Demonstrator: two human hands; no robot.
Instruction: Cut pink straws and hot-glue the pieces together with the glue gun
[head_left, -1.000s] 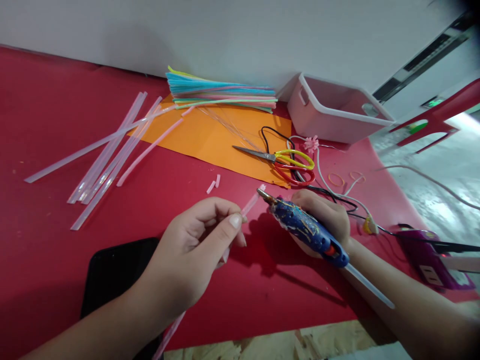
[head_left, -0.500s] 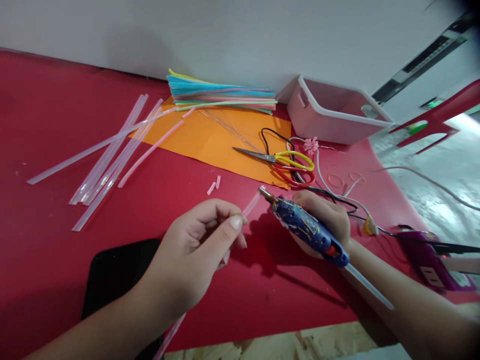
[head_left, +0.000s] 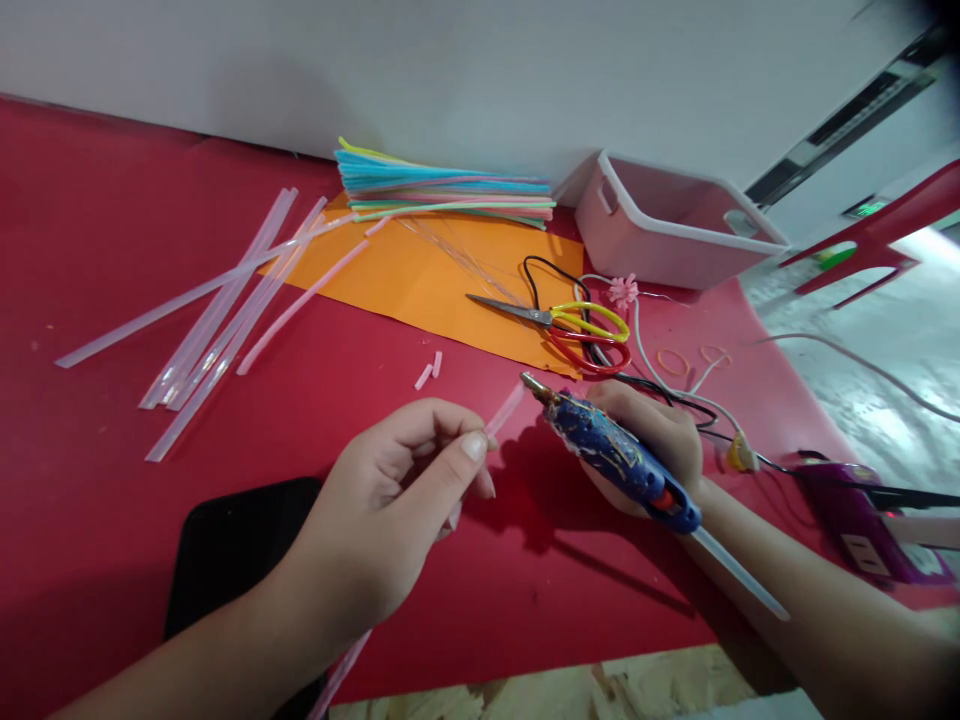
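Observation:
Between thumb and fingers, my left hand point(head_left: 409, 490) pinches a pink pipe cleaner point(head_left: 505, 408). Its upper end sticks out to the right, and a pink length shows again below my wrist. My right hand point(head_left: 652, 435) is wrapped round a blue hot glue gun point(head_left: 611, 445) crusted with dried glue. The metal nozzle meets or nearly meets the pipe cleaner's tip; I cannot tell which. A clear glue stick point(head_left: 739, 572) juts from the gun's back. Two short pink pieces point(head_left: 429, 371) lie on the red tabletop point(head_left: 450, 660) beyond my left hand.
Scissors point(head_left: 540, 315) lie on orange paper point(head_left: 420, 280), with bundled coloured pipe cleaners point(head_left: 442, 185) behind. Glue sticks point(head_left: 225, 310) are at left, a black phone point(head_left: 232, 545) under my left forearm. A pink bin point(head_left: 667, 225), cables and a purple power strip point(head_left: 862, 520) stand right.
Hardly anything differs. Both hands keep their hold, and the glue gun's nozzle stays at the pipe cleaner's tip with only a tiny shift to the right.

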